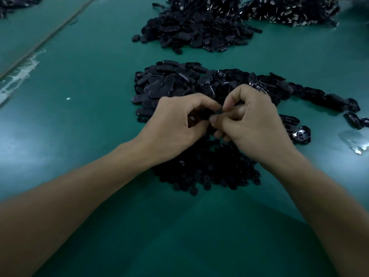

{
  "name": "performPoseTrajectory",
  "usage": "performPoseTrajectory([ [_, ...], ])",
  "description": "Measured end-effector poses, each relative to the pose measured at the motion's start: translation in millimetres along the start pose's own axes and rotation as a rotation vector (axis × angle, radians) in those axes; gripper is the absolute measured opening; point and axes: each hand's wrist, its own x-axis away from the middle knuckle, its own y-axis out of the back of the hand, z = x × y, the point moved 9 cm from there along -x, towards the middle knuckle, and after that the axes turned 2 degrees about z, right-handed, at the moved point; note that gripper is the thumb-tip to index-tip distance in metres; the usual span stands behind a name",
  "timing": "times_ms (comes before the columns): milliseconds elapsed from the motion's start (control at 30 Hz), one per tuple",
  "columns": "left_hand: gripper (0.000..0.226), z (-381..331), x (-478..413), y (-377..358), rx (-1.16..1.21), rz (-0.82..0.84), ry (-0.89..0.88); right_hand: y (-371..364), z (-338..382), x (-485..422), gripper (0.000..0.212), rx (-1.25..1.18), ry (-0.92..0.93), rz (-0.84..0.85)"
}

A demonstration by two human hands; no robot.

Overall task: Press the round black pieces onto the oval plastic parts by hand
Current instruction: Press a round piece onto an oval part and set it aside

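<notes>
Both hands meet over the middle of the green desk point(89, 96), fingers curled inward. The left hand point(179, 118) and right hand point(253, 120) touch at thumb and forefinger tips and together pinch a small dark part point(206, 114). It is mostly hidden by the fingers, so its shape cannot be told. Directly beneath the wrists, on the near side, lies the heap of round black pieces point(205, 168). Just beyond the knuckles sits the pile of oval plastic parts point(165, 84), with a row of glossier parts point(329, 98) trailing away to the right. One shiny part point(301, 134) lies alone just right of the right hand. Farther back is a larger heap of dark parts point(195, 31), and another heap point(289, 11) lies at the top right. A clear plastic scrap point(357, 142) lies at the right edge.
</notes>
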Motion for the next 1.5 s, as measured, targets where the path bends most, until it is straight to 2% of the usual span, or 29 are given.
performPoseTrajectory([
  [167, 0.027, -8, 4, 4, -0.110, -0.085, -0.068, -2, 15, 7, 0.022, 0.216, 0.120, -0.062],
  [500, 0.024, -3, 5, 10, -0.195, -0.160, -0.048, -15, 19, 10, 0.026, 0.257, 0.211, 0.030],
  [600, 0.026, 3, 6, 12, -0.151, -0.171, 0.008, -12, 19, 8, 0.020, 0.240, 0.240, -0.024],
  [733, 0.029, 2, 6, 12, -0.088, -0.174, -0.017, -2, 19, 4, 0.016, 0.309, 0.275, -0.102],
  [800, 0.032, 5, 7, 10, -0.034, -0.158, -0.009, -1, 16, 1, 0.018, 0.311, 0.276, -0.091],
  [967, 0.029, 17, 6, 9, 0.115, -0.144, 0.075, -6, 9, -1, 0.018, 0.132, 0.226, -0.020],
  [1100, 0.022, 23, 7, 12, 0.160, -0.183, 0.112, -3, 7, -2, 0.021, 0.095, 0.202, -0.038],
  [1500, 0.027, 33, 2, 5, 0.396, -0.088, 0.174, -4, -4, -6, 0.015, 0.016, 0.134, -0.002],
])
